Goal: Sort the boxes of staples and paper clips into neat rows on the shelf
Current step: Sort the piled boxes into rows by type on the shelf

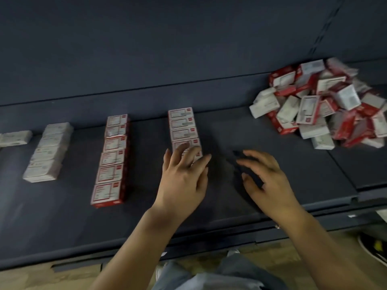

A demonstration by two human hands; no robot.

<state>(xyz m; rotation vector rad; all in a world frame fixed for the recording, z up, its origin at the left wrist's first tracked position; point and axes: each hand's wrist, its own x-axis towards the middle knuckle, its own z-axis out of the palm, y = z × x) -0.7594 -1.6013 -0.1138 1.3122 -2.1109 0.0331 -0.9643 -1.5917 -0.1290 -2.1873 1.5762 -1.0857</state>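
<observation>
left hand touches row (fingers straight)

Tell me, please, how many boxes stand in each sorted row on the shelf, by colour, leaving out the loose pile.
White row: 4 boxes
Left red-and-white row: 6 boxes
Right red-and-white row: 5 boxes, the nearest partly under the left hand
Lone white box at the left edge: 1
Total: 16

Three rows of boxes sit side by side on the shelf. A pile of boxes lies far right.
</observation>
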